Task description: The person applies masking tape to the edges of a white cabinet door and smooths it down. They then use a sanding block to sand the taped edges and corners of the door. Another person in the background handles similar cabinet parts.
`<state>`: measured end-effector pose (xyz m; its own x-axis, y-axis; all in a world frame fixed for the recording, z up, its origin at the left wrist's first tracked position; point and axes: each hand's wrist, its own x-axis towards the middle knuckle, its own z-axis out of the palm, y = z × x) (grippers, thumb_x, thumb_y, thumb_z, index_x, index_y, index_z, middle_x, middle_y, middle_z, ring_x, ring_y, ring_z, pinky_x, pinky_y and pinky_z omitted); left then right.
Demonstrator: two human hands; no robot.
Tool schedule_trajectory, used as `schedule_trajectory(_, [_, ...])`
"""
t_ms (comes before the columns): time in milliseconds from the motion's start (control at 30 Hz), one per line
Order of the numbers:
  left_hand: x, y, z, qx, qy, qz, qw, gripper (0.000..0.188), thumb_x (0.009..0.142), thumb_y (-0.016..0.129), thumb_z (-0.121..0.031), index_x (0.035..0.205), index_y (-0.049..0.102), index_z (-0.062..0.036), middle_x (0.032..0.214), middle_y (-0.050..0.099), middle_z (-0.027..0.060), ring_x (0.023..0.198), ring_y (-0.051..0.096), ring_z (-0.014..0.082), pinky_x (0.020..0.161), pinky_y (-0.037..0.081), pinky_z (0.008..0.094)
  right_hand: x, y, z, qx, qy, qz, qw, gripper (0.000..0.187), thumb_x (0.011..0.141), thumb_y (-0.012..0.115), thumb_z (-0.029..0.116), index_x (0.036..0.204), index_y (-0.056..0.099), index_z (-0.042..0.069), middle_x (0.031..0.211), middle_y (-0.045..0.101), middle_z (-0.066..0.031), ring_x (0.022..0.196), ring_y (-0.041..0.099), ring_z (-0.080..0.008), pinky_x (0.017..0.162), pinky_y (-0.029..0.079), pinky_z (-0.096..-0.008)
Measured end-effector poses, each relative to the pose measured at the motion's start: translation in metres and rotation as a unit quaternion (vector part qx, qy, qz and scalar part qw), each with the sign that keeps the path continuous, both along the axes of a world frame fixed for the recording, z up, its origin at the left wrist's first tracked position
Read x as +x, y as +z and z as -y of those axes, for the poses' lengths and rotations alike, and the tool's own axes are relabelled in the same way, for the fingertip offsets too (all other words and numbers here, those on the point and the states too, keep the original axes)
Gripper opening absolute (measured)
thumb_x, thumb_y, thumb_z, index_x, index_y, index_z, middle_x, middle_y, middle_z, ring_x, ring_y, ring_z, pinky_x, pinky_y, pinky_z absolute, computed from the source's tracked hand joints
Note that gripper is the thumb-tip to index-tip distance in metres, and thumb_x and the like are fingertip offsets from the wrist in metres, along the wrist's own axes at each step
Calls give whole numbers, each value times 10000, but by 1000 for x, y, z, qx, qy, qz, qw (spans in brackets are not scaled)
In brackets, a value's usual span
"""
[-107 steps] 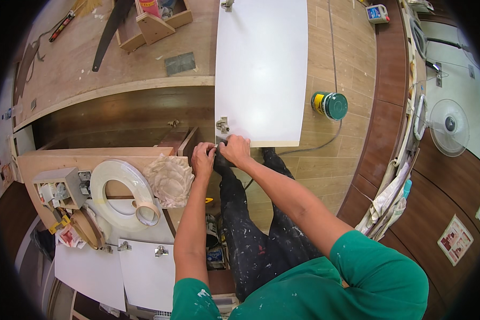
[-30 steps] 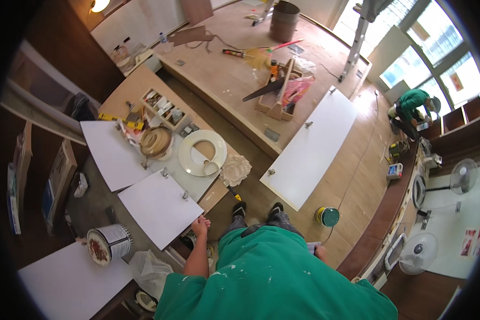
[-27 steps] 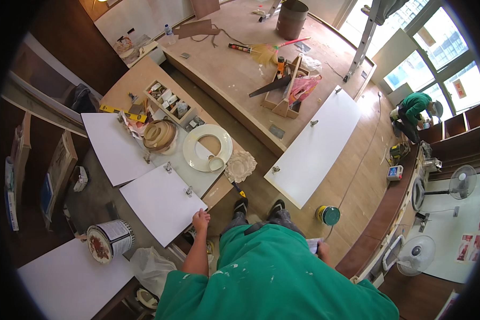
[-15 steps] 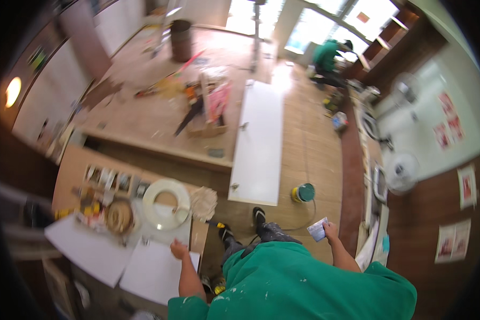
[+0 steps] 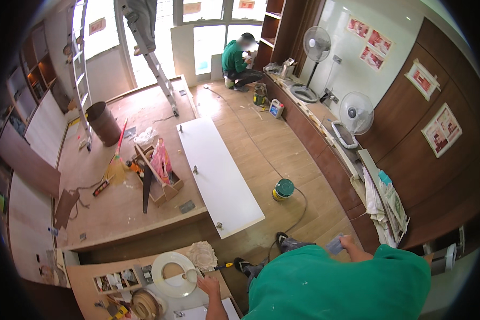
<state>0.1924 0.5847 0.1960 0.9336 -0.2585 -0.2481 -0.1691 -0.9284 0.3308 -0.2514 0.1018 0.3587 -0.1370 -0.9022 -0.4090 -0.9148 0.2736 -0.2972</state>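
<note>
My left hand [image 5: 208, 285] rests with fingers apart on the low workbench at the bottom, touching the edge of a big white tape roll [image 5: 170, 273]; it holds nothing. My right hand [image 5: 348, 243] is raised at my right side, closed on a small grey-blue flat piece [image 5: 334, 246]. A long white door panel [image 5: 218, 178] with metal hinges lies on the raised wooden platform ahead, apart from both hands. A crumpled white rag [image 5: 203, 255] sits beside the tape roll.
A green-lidded can [image 5: 284, 189] with a cable stands on the floor. A wooden toolbox [image 5: 157, 181], a brown bin [image 5: 102, 122] and a ladder [image 5: 149, 58] stand on the platform. A person in green [image 5: 237, 58] crouches far off. Two fans [image 5: 356, 114] line the right counter.
The view has swung up and round toward the room's far end. My left hand stays on the bench by the tape roll; my right hand has come up at my side holding the small piece.
</note>
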Motion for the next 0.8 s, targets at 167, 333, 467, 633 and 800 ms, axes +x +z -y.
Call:
schedule_trajectory(167, [-1,-33,-1,47,59,-29,997,373,792,719,-281,1028,730,7,1336,538,233,1275,484,397,1170,266,549,-17,-12,31,-32,38,-72,996,381,841,660,320,944,750,-35,982,727,-251,933,717,-362,806,540,-453])
schedule_trajectory(333, [4,-21,-10,11,9,-21,1000,371,780,743,-231,1056,680,8,1187,609,214,1198,536,385,1065,366,534,-5,-5,68,-43,94,-72,992,439,863,607,370,980,742,-31,1024,716,-258,995,697,-398,871,528,-479])
schedule_trajectory(467, [-9,-28,-11,-100,44,121,987,328,751,768,-152,991,628,22,1046,642,195,1064,599,388,946,453,500,-6,-22,97,-67,97,-48,992,437,888,599,355,1034,723,-38,1082,703,-269,1045,678,-408,898,521,-477])
schedule_trajectory(633, [-25,-12,27,-111,96,190,971,343,833,694,-258,1035,654,16,1032,675,209,984,636,391,874,495,475,-15,-48,117,-12,77,-21,997,438,913,582,343,1073,708,-45,1071,707,-269,1030,689,-391,894,525,-466])
schedule_trajectory(800, [-44,-5,86,-8,136,277,951,459,951,588,-421,1117,689,-5,1059,709,230,918,672,396,800,539,451,-25,-108,166,111,7,32,993,482,926,547,321,1210,662,-51,1237,654,-276,1182,625,-405,987,493,-471])
